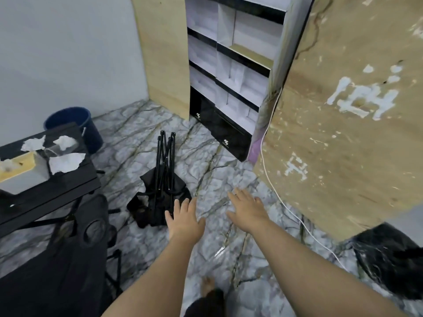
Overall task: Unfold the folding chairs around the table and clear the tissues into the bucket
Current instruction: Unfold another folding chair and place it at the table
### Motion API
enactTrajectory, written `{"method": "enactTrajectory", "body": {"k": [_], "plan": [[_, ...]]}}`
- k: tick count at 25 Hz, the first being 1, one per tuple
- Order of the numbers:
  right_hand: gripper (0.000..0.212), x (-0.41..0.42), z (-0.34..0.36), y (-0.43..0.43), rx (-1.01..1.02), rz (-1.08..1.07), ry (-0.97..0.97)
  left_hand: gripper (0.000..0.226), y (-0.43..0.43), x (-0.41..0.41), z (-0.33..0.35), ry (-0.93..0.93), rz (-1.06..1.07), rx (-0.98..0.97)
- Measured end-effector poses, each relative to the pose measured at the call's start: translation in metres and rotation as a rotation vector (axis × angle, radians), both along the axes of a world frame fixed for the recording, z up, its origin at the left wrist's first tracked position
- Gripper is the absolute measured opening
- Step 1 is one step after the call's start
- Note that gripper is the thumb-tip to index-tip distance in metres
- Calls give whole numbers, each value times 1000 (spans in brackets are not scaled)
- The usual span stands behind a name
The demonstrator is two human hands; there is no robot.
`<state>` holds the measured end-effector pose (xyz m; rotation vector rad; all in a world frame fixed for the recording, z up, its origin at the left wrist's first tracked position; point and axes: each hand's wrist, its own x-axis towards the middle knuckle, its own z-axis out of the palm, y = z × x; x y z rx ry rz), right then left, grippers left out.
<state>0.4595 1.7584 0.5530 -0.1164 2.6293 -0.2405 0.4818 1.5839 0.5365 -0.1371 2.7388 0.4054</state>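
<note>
A folded black folding chair (160, 186) lies on the marble-patterned floor, legs pointing up and away. My left hand (184, 219) hovers just beside its near end, fingers spread, holding nothing. My right hand (248, 208) is open further right above bare floor. An unfolded black chair (68, 259) stands at the near left by the black table (57, 191). Three crumpled white tissues (66, 162) lie on the table. A dark blue bucket (75, 124) stands on the floor behind the table.
A tissue box (20, 172) sits on the table's left. A white and black shelf unit (231, 72) stands ahead. A worn wooden panel (338, 124) leans at right with a white cable (274, 193) along it. A black bag (389, 259) lies at right.
</note>
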Motion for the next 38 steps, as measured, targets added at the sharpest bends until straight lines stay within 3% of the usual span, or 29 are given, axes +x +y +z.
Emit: {"method": "enactTrajectory", "body": {"k": [13,22,29,34,38], "plan": [[64,-374,14,-1,10,262,15,68,-3,-341,9,45,142,-51],[63,-619,26,-78,55,782,85,67,-42,-501,7,93,644,-49],[63,-645,11,-249,26,1306,62,66,-121,-487,-13,138,1152,-21],[62,-614,0,-363,72,1650,41,65,-177,-438,-23,90,1493,3],[62,-559,-12,-420,132,1952,28,63,-174,-392,-26,90,1795,0]]}}
